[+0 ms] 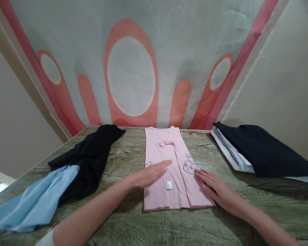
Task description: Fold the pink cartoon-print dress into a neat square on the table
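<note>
A pink shirt [166, 198] lies on the table, its sides folded inward into a long strip. A white label and a blue line drawing show on its upper face. My left hand [152, 173] is over the shirt's left part, flat with fingers stretched toward the middle; whether it presses on the cloth I cannot tell. Along the right edge, near the drawing, lies my right hand [213, 186], its fingers extended and the fingertips at the fabric. Neither hand grips anything.
To the left lie a crumpled black garment [89, 153] and a light blue one [38, 198]. A stack of folded clothes with a black garment [267, 147] on top sits at the right. The wood-patterned table [128, 225] meets a printed backdrop [195, 41] behind.
</note>
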Motion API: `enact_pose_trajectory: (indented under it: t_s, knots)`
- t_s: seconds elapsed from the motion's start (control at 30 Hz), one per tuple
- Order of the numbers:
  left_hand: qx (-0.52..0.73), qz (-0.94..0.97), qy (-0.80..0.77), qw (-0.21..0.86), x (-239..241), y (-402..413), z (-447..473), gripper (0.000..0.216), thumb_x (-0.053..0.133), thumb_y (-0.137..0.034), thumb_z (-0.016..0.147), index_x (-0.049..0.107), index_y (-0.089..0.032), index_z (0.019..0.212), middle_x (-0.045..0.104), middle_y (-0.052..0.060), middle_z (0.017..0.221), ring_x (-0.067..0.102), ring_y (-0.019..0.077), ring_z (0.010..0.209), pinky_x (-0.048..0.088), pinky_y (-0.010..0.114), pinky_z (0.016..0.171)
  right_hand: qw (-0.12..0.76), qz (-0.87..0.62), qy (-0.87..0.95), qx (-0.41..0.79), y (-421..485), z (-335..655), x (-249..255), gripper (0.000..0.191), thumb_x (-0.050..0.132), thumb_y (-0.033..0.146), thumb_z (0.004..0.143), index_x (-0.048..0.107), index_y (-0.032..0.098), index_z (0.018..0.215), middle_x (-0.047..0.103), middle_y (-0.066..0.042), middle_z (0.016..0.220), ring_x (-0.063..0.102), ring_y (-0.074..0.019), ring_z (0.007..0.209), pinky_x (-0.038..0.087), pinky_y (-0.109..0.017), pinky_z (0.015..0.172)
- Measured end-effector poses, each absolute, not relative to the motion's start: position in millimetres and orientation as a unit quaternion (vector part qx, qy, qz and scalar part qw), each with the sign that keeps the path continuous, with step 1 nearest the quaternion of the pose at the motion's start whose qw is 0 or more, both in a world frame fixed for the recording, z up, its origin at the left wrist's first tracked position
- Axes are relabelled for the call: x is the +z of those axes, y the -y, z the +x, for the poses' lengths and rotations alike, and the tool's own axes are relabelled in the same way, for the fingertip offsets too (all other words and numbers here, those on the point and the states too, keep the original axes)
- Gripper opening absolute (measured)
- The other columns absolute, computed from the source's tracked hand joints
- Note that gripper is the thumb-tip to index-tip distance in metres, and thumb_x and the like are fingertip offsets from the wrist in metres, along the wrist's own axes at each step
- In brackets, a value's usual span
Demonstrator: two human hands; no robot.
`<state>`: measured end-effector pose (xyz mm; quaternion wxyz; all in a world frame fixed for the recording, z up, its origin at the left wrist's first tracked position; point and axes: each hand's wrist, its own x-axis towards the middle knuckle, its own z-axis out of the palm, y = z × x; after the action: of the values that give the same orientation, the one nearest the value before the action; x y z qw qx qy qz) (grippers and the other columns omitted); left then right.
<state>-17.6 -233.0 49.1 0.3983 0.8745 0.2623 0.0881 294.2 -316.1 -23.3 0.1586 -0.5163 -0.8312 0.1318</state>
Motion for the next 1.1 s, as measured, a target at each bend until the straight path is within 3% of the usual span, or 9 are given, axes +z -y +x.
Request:
enact_pose_trajectory:
  t_s: [0.2,0.33,0.83,1.0,1.1]
  knots:
    - [0.058,0.920,-0.351,0.164,10,204,-58,0.050,0.021,-0.042,0.095,0.027,-0.020,0.140,0.021,0.005,0.147,0.015,0.0175,0.135,0.006,0.038,0.110,0.152,-0.492,0.851,0.100,253,263,-24,0.050,0.031,0.039,0.092,0.032,0.021,0.139,0.031,-0.006,0.144,0.025,-0.0208,0.133,0.022,-0.043,0.109]
    - [0.028,0.933,-0.349,0.088,-1,212,-59,0.055,0.026,-0.047,0.093,0.020,-0.022,0.142,0.016,0.006,0.148,0.013,0.0203,0.136,0.007,0.040,0.109,0.110,-0.486,0.865,0.060,231,240,-25,0.059,0.031,0.047,0.090,0.025,0.018,0.141,0.025,-0.008,0.146,0.020,-0.0224,0.134,0.017,-0.043,0.110]
    - [-0.007,0.946,-0.299,0.125,18,259,-80,0.059,0.032,-0.050,0.091,0.015,-0.026,0.142,0.014,0.005,0.148,0.013,0.0216,0.136,0.009,0.043,0.110,0.077,-0.490,0.863,0.098,329,251,-14,0.063,0.037,0.048,0.089,0.018,0.023,0.143,0.020,-0.005,0.147,0.019,-0.0238,0.134,0.016,-0.048,0.110]
    - [0.003,0.946,-0.280,0.161,38,270,-105,0.049,0.039,-0.036,0.092,0.027,-0.028,0.139,0.030,0.002,0.143,0.029,0.0188,0.131,0.020,0.038,0.109,0.091,-0.503,0.847,0.145,350,291,-3,0.042,0.039,0.037,0.090,0.045,0.027,0.131,0.035,-0.002,0.142,0.030,-0.0216,0.131,0.028,-0.042,0.107]
    - [0.001,0.960,-0.236,0.149,51,280,-112,0.048,0.045,-0.022,0.086,0.037,-0.027,0.133,0.042,0.002,0.137,0.037,0.0179,0.126,0.022,0.036,0.108,0.088,-0.470,0.868,0.132,353,311,5,0.039,0.042,0.026,0.089,0.049,0.029,0.128,0.041,-0.001,0.138,0.034,-0.0196,0.128,0.030,-0.039,0.107]
